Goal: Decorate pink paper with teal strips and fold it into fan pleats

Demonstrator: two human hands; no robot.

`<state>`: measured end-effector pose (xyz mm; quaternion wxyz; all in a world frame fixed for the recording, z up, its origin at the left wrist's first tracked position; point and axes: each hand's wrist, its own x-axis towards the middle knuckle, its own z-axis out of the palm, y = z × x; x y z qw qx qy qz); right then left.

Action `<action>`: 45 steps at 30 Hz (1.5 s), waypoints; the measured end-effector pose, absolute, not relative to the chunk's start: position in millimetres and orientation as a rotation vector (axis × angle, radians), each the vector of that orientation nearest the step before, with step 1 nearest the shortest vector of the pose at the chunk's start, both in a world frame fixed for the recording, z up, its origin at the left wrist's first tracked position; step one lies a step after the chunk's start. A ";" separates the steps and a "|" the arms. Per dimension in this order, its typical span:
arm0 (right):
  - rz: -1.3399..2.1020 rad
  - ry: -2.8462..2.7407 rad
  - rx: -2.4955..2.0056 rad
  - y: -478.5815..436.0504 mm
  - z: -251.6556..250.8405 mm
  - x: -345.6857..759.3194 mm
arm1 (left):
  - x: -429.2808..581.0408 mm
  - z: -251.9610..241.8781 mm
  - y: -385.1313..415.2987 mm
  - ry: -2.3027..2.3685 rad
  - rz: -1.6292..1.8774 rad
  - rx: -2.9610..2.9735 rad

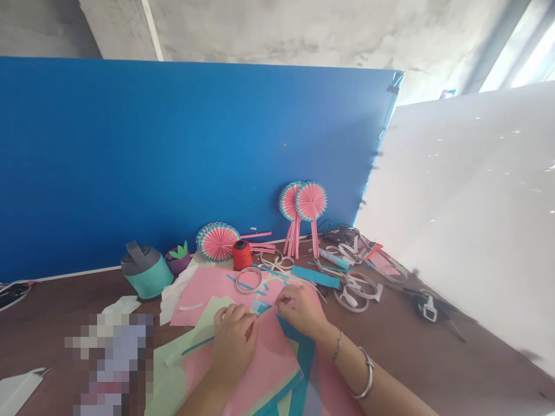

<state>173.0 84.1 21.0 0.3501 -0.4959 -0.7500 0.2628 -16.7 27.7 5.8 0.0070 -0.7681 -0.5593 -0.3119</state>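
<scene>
Had the left hand (236, 335) palm-down over the pink paper (269, 361) with fingers bent, and the right hand (300, 310) angled in opposite, fingertips bunched narrow, both at a small blue strip (264, 310) between them (honestly couldn't tell if actually pinched).

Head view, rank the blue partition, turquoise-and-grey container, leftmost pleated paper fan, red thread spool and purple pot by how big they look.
1. Blue partition
2. Turquoise-and-grey container
3. Leftmost pleated paper fan
4. Red thread spool and purple pot: too alike to rank
</scene>
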 end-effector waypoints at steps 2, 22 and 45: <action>0.728 -1.814 -1.363 91.1 17.8 178.9 | -19.9 5.6 28.3 -1.759 -0.970 -2.384; -0.076 -2.021 -1.648 101.9 9.4 186.7 | -31.2 2.1 36.6 -2.014 -1.369 -2.285; -0.009 -1.924 -1.716 118.5 -3.5 202.8 | -89.9 22.6 65.2 -2.347 -3.310 -0.663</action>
